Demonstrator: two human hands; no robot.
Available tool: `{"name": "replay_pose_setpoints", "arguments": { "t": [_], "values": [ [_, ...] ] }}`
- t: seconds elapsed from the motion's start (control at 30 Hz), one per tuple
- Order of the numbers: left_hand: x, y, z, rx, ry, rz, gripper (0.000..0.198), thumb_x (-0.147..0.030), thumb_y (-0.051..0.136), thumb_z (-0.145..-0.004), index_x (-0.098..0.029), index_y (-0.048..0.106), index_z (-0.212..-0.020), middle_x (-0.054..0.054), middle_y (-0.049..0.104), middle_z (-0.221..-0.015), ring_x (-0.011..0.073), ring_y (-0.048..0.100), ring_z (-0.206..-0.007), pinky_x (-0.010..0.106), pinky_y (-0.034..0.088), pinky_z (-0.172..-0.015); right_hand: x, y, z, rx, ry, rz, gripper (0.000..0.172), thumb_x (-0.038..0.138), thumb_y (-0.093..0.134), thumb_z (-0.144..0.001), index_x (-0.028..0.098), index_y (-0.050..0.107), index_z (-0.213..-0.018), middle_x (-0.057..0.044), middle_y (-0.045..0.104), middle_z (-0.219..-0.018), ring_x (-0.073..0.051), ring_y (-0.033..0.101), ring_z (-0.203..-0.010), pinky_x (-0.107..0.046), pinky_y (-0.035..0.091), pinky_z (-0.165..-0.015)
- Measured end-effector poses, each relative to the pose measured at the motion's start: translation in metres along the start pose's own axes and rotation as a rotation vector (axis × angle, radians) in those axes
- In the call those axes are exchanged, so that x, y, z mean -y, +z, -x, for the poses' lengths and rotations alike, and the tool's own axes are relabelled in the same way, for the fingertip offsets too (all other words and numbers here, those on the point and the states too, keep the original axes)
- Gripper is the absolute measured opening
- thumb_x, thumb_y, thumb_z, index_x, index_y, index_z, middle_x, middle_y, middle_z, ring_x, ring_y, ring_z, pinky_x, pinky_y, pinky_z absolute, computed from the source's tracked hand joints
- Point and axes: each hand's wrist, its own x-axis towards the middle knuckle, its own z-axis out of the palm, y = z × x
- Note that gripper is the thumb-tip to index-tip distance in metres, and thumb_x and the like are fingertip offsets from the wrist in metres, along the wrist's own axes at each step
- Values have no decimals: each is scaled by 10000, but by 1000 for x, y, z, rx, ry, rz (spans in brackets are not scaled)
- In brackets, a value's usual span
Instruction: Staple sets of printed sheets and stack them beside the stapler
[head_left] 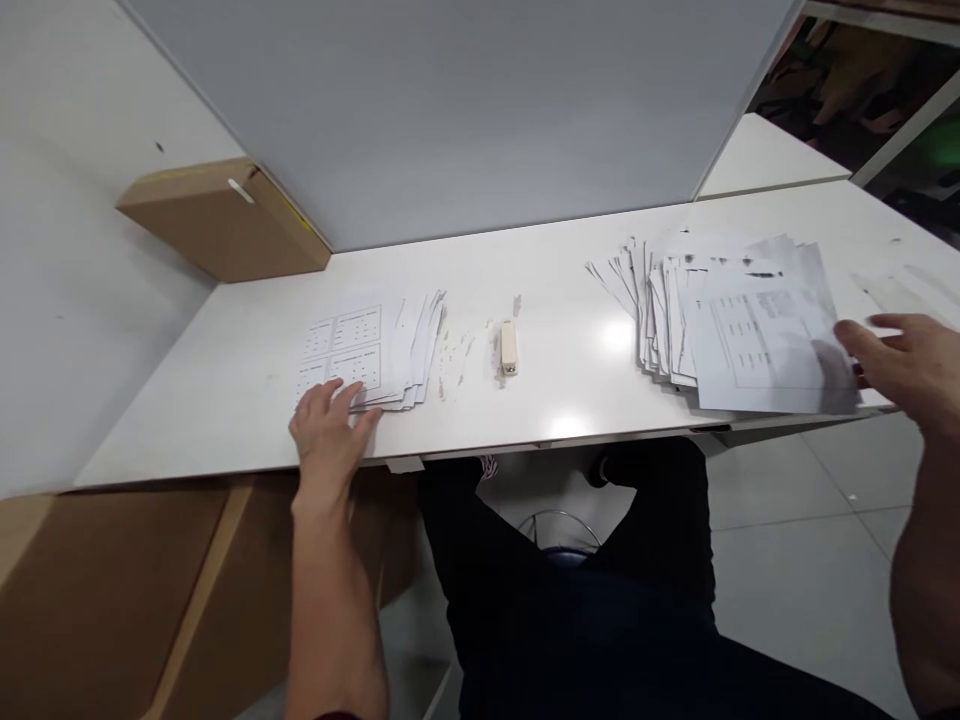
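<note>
On the white desk's left side lies a stack of printed sheets point(358, 345) with boxed text, its edges uneven. My left hand point(328, 425) rests on its near left corner, fingers spread and holding nothing. A larger, messier pile of papers point(660, 320) stands on the right. Its top sheet point(776, 350), printed with a bordered form, sticks out past the pile toward the right. My right hand point(900, 360) grips that sheet's right edge, thumb on top; the fingers beneath are partly hidden. Between the two piles lies a small beige stapler point(509, 348), apart from both hands.
A brown cardboard box point(225, 220) leans in the back left corner. A grey panel point(480, 110) rises behind the white desk point(551, 400). Large cardboard boxes point(97, 590) stand below at the left. Dark smudges mark the desktop around the stapler.
</note>
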Motion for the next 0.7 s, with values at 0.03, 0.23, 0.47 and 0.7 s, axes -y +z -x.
{"name": "replay_pose_setpoints", "arguments": {
  "t": [0.03,0.23,0.47,0.7],
  "values": [
    [9,-2,-5,54,39,23,325,-345,642,-689,-239,632,-996,88,552,-1190,316,421,-1171,467,293,-988,1,0,1,-90,30,101,538,524,499,-763,221,497,-1208,-136,638,-812,-393,565,-918,-571,391,-744],
    [35,-15,-27,278,127,51,358,-478,579,-731,-279,614,-1027,2,587,-1150,236,504,-1097,381,353,-981,48,25,65,-74,-21,32,524,542,407,-829,283,417,-1285,-83,642,-1012,-320,624,-843,-463,454,-743],
    [49,-29,-39,471,-24,-8,469,-641,478,-723,-288,631,-992,-115,619,-1082,147,529,-979,336,380,-921,69,73,117,105,-180,-66,310,397,525,-813,220,587,-1059,-75,672,-902,-216,638,-722,-346,469,-687],
    [41,-28,-35,325,-107,80,495,-639,390,-768,-256,654,-938,-100,665,-957,138,567,-921,339,416,-896,95,114,142,373,-365,-216,296,386,465,-862,192,553,-1067,-85,623,-1049,-180,628,-809,-289,481,-694]
  ]
}}
